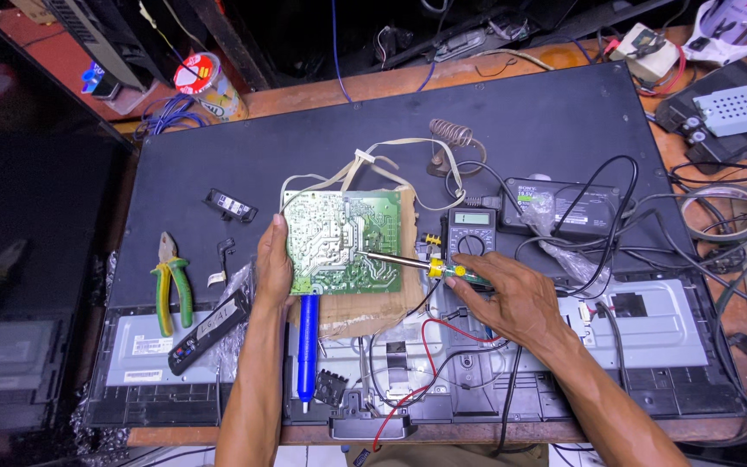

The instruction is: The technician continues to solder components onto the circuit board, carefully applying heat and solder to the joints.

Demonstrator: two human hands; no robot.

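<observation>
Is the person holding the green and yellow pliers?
No, the pliers lie alone on the dark panel, left of the left hand that holds the circuit board.

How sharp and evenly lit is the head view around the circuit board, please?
Head view: the circuit board and both hands are sharp and evenly lit; the dark back panel shows little glare; the left edge is blurred and dim; straight edges bow slightly from the wide lens.

Green-handled pliers [169, 290] lie left; a black power adapter [564, 207] right.

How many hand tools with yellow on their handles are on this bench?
2: green-and-yellow pliers lying at the left, and a yellow-handled screwdriver in the right hand, tip on the circuit board. Clutter may hide others.
</observation>
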